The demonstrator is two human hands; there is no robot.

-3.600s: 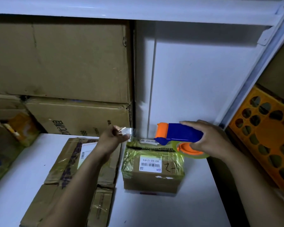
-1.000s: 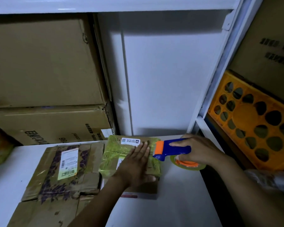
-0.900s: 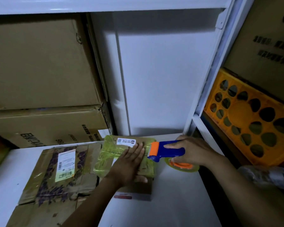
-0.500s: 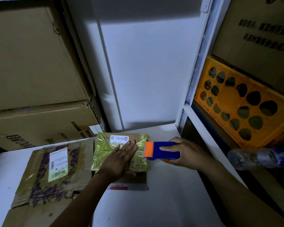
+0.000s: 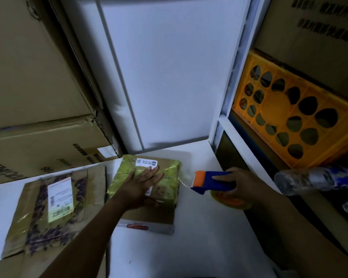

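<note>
- The left grip [image 5: 138, 186] lies flat and released on top of the box [image 5: 169, 171], fingers straight and spread, pressing down on it.
- The box stands on the white tabletop [image 5: 199, 227], near its back edge, wrapped in shiny yellowish tape over brown card.
- A white label [image 5: 146, 163] sits at the far edge of the box top, just beyond the fingertips; a handwritten mark [image 5: 159, 191] shows to the right of the palm.
- The right grip [image 5: 240, 184] is clenched round the blue tape dispenser [image 5: 207, 183], fingers curled over its body.
- The dispenser's orange head points left toward the box, just beside the box's right edge but not touching it.
- A thin clear strand of tape [image 5: 186, 184] runs from the dispenser's head to the right side of the box.
- The tape roll [image 5: 229, 201], with its orange core, hangs under the right grip, close above the tabletop.
- A flat parcel [image 5: 28, 217] with a pale label lies on the tabletop left of the box, just beside it.
- Two big cartons [image 5: 38, 67] are stacked behind the parcel, against a white panel [image 5: 169, 77].
- An orange crate [image 5: 289, 117] with round holes stands to the right, beyond the white frame.
- A clear plastic bottle [image 5: 313, 179] lies on its side below the crate, right of the right grip.
</note>
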